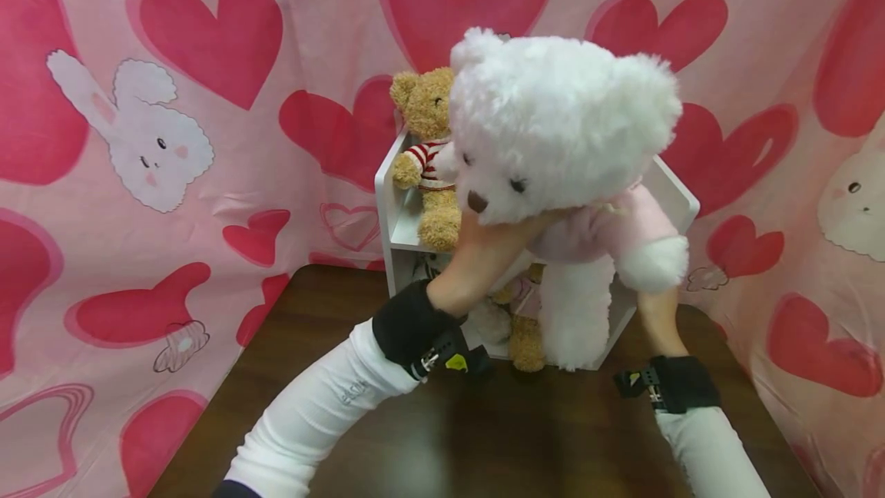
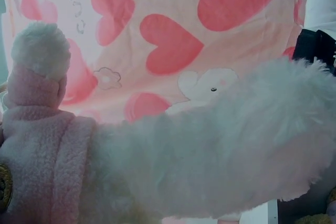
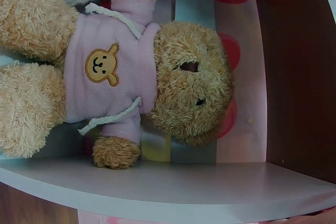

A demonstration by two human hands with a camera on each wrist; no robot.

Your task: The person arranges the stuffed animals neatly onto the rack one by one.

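A big white teddy bear (image 1: pixel 567 121) in a pink top is held up before a small white shelf unit (image 1: pixel 384 206). My left hand (image 1: pixel 491 252) grips it at the neck, below the chin; the fingertips are hidden in the fur. In the left wrist view the bear's pink top (image 2: pixel 47 161) and furry leg (image 2: pixel 210 156) fill the lower half. Mostly hidden behind the bear's arm, my right hand (image 1: pixel 660 321) is by the unit's right side. The right wrist view catches only a sliver of it at the lower right corner, beside the side panel (image 3: pixel 157 190).
A tan bear in a red-striped shirt (image 1: pixel 434 152) sits on the upper shelf at left. Below is a tan bear in a pink hoodie (image 3: pixel 105 66), with grey-white plush beside it. The unit stands on a dark wooden table (image 1: pixel 539 436) before heart-printed cloth (image 1: pixel 332 14).
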